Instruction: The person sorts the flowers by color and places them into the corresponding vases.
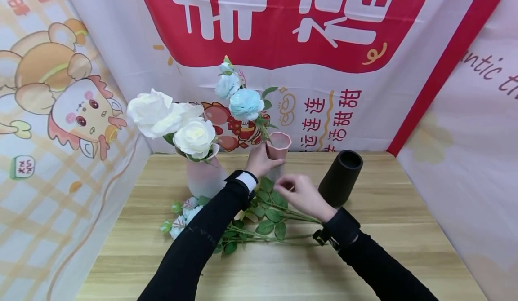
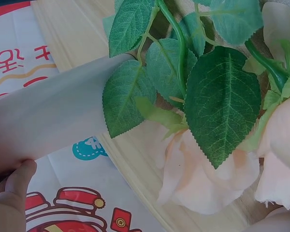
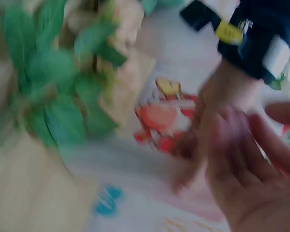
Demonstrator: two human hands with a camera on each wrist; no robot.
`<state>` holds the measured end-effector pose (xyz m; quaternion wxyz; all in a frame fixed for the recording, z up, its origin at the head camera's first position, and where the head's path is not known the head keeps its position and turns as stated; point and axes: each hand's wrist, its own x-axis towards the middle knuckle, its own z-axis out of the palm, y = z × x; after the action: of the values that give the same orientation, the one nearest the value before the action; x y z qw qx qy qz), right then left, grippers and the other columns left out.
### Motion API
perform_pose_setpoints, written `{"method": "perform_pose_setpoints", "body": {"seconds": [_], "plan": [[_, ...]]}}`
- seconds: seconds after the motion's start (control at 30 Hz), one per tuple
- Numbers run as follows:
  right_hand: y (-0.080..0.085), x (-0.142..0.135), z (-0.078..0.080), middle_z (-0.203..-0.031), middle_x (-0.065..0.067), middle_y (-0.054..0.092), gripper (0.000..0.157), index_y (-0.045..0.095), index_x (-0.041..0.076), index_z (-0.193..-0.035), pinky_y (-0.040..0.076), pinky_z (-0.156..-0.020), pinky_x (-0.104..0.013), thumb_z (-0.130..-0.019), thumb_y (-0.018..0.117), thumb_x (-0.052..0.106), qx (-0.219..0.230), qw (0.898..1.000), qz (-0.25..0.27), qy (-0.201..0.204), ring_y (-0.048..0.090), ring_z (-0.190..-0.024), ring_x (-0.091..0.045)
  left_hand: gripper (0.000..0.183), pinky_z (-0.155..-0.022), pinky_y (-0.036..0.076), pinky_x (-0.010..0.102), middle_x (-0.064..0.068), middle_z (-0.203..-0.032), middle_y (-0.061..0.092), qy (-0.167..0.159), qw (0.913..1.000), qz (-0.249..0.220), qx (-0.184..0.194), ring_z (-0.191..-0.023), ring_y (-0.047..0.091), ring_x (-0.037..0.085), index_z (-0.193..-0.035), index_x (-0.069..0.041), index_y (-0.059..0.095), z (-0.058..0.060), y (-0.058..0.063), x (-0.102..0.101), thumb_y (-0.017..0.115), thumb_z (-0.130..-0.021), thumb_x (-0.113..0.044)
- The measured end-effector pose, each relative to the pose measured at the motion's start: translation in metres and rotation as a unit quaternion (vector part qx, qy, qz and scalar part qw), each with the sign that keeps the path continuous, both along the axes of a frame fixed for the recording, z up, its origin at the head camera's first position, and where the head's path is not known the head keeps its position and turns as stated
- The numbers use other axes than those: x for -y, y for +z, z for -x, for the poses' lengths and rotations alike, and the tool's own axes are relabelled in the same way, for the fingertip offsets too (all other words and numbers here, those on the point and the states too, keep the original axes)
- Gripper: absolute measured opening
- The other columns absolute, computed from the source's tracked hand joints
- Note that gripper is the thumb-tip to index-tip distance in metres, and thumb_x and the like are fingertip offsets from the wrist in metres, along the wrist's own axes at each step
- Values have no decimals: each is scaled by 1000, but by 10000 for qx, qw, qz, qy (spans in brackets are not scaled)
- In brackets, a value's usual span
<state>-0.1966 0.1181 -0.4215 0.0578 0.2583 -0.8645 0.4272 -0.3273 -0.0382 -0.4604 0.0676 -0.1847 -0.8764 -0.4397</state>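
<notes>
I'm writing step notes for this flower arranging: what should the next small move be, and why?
Probably lower the right hand and pinch one of the leafy stems lying on the table: that hand looks empty and is close to them, while the left hand grips the small pink vase, whose mouth seems to have room beside the blue flower spray.

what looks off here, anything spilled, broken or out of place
Nothing looks spilled or broken. The black vase appears to lean right in the head view, perhaps lens distortion, since the white-rose vase slants the other way. Loose leafy stems lie across the table, which seems ordinary mid-arranging.
</notes>
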Motion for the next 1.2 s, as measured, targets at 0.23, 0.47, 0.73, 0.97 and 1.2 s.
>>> {"method": "perform_pose_setpoints", "body": {"seconds": [0.23,0.47,0.73,0.97,1.2], "plan": [[-47,19,-19,-76,8,65,7,74,8,-86,50,-62,-21,-90,69,4,319,9873,-1049,1149,57,-67,-1,68,-87,51,33,11,-116,64,51,9998,-18,201,-103,61,22,-129,-4,54,-2,0,-2,88,-75,-27],[-77,46,-28,-70,12,56,8,72,12,-80,42,-58,-16,-86,73,7,-171,9737,-1787,1404,49,-63,-1,72,-89,51,35,13,-120,63,15,9998,-47,191,-107,61,24,-134,-3,51,-3,-1,-1,87,-76,-26],[-86,64,-34,-63,11,43,28,57,15,-64,35,-52,-18,-86,73,7,-636,9581,-2476,1289,43,-60,-2,72,-89,51,35,13,-119,63,19,9999,-46,152,-106,61,24,-133,-2,52,-2,0,-3,88,-76,-25],[-91,75,-40,-65,10,50,30,55,20,-62,40,-47,-22,-81,76,11,-748,9523,-2812,920,51,-57,-4,75,-88,51,34,13,-118,64,-23,9999,-102,24,-105,62,24,-136,-4,51,-2,-2,-5,88,-75,-25],[-95,88,-43,-67,4,57,23,61,19,-66,40,-40,-25,-82,75,10,-910,9463,-3042,611,54,-53,-8,76,-88,51,34,14,-120,63,-3,10000,-32,-52,-105,62,24,-136,-2,50,2,-4,-1,88,-74,-27]]}}
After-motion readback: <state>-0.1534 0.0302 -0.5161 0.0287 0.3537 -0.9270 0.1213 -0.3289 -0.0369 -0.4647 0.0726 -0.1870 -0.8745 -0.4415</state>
